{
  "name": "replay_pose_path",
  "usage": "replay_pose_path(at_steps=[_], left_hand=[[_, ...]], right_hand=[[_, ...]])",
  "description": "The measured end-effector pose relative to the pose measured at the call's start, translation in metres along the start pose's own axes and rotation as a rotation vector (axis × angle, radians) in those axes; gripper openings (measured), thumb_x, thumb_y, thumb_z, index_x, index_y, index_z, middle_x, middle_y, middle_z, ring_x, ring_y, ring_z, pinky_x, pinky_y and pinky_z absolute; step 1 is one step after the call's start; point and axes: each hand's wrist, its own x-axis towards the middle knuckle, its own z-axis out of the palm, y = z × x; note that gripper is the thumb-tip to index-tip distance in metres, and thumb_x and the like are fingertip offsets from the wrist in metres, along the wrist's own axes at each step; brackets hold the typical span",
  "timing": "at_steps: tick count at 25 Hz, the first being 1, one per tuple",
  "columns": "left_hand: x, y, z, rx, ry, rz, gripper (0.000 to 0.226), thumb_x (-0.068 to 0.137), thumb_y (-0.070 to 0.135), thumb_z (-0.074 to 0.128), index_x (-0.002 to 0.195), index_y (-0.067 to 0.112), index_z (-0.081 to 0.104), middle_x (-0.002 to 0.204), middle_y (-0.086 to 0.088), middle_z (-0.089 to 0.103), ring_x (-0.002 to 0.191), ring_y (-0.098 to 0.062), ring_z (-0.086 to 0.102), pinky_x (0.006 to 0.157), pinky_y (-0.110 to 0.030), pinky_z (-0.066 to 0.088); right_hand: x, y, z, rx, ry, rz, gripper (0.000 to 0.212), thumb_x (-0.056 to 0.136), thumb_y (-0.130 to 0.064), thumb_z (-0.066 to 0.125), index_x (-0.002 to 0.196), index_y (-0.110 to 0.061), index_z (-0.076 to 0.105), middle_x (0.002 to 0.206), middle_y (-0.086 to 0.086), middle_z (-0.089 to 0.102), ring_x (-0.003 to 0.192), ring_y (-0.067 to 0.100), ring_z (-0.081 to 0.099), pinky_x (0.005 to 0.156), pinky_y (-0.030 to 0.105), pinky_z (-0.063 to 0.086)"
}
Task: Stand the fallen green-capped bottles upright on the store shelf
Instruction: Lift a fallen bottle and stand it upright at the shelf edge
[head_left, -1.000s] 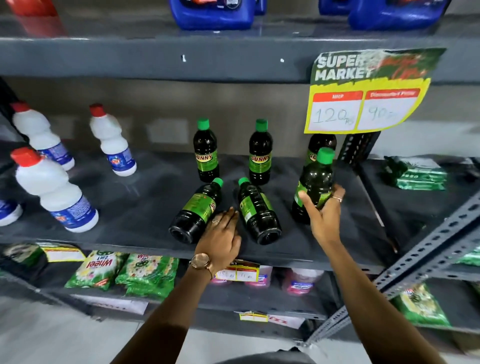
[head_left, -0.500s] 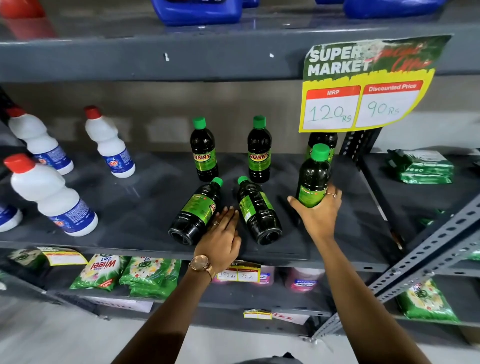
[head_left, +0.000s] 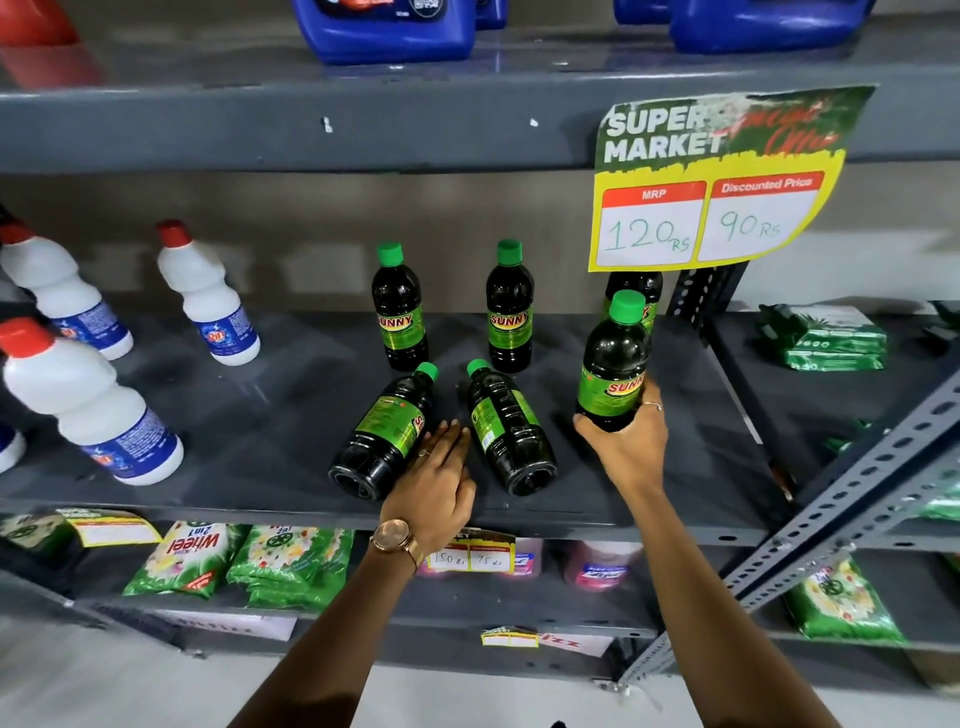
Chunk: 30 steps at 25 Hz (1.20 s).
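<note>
Two dark green-capped bottles lie on their sides on the grey shelf (head_left: 249, 436), caps pointing back: a left one (head_left: 382, 434) and a right one (head_left: 506, 428). My left hand (head_left: 434, 486) rests flat between them, fingers touching the left bottle, gripping nothing. My right hand (head_left: 626, 447) holds a third bottle (head_left: 613, 364) upright by its lower body, its base at the shelf. Two more bottles stand at the back (head_left: 399, 309) (head_left: 510, 306). Another one (head_left: 635, 288) stands half hidden behind the held bottle and the price sign.
White red-capped bottles (head_left: 208, 296) (head_left: 88, 405) stand at the left. A yellow-green price sign (head_left: 717, 182) hangs from the upper shelf at the right. Green packets (head_left: 823, 338) lie on the right bay. A slanted metal upright (head_left: 852, 493) crosses the lower right.
My right hand has tipped the third bottle from a lean to upright and turned it so its label faces me. My left hand has stayed between the two lying bottles.
</note>
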Motion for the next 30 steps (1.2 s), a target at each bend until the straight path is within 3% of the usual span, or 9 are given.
replay_pose_path(at_steps=[2,6,10,15,18,21,25,30], left_hand=[[0.000,-0.001,-0.001,0.009,0.011,0.004,0.063,0.083,0.033,0.022,0.139,0.005,0.032,0.149,-0.013,0.035,0.140,-0.021,0.023,0.113,-0.025,0.000],[0.000,-0.001,0.001,-0.001,0.001,0.004,0.065,0.083,0.036,0.018,0.141,0.007,0.027,0.151,-0.011,0.030,0.142,-0.019,0.018,0.114,-0.025,-0.001],[0.000,-0.004,0.004,-0.012,-0.027,-0.010,0.067,0.082,0.038,0.015,0.142,0.008,0.024,0.153,-0.010,0.024,0.143,-0.019,0.015,0.117,-0.029,0.004],[0.000,-0.007,0.008,0.010,-0.036,-0.020,0.066,0.083,0.036,0.016,0.141,0.007,0.028,0.152,-0.012,0.028,0.142,-0.021,0.018,0.117,-0.033,0.008],[0.001,-0.007,0.010,0.009,-0.051,-0.022,0.065,0.083,0.036,0.016,0.140,0.006,0.029,0.151,-0.013,0.029,0.142,-0.023,0.020,0.117,-0.035,0.011],[0.001,-0.006,0.009,0.016,-0.061,-0.021,0.065,0.083,0.034,0.016,0.139,0.004,0.031,0.150,-0.015,0.031,0.141,-0.024,0.022,0.117,-0.035,0.011],[0.000,-0.002,0.005,-0.009,-0.070,-0.044,0.066,0.083,0.035,0.015,0.138,0.004,0.032,0.150,-0.016,0.031,0.141,-0.025,0.022,0.115,-0.034,0.012],[-0.020,0.014,-0.015,-0.221,-0.105,-0.109,0.059,0.086,0.040,0.031,0.140,0.016,0.032,0.151,-0.008,0.032,0.139,-0.023,0.026,0.104,-0.042,0.037]], right_hand=[[-0.002,0.002,-0.003,-0.006,0.019,0.008,0.076,0.060,-0.022,0.087,0.125,-0.013,0.050,0.112,0.003,0.060,0.106,0.020,0.059,0.095,0.039,0.050],[-0.003,-0.001,0.001,-0.076,0.196,0.025,0.084,0.057,-0.029,0.090,0.124,-0.006,0.045,0.124,0.014,0.049,0.121,0.032,0.047,0.103,0.048,0.043],[-0.003,0.003,-0.007,-0.093,0.152,0.009,0.081,0.058,-0.023,0.090,0.125,-0.005,0.049,0.123,0.014,0.053,0.116,0.027,0.053,0.097,0.032,0.044],[-0.028,0.002,-0.032,-0.092,0.105,0.027,0.079,0.060,-0.019,0.088,0.128,-0.010,0.048,0.107,0.003,0.065,0.095,0.017,0.059,0.084,0.025,0.045],[-0.060,0.010,-0.052,-0.084,0.121,0.029,0.077,0.061,-0.019,0.087,0.127,-0.012,0.049,0.103,0.000,0.063,0.095,0.017,0.060,0.083,0.025,0.046],[-0.085,0.021,-0.063,-0.088,0.126,0.028,0.079,0.063,-0.025,0.087,0.131,-0.015,0.047,0.115,0.006,0.066,0.104,0.021,0.062,0.092,0.033,0.050],[-0.092,0.022,-0.065,-0.101,0.114,0.014,0.085,0.067,-0.025,0.085,0.139,-0.016,0.041,0.126,0.007,0.063,0.113,0.019,0.059,0.096,0.026,0.046],[-0.091,0.026,-0.064,-0.099,0.081,0.026,0.100,0.068,-0.027,0.085,0.149,-0.017,0.027,0.140,0.008,0.053,0.126,0.022,0.052,0.105,0.034,0.044]])
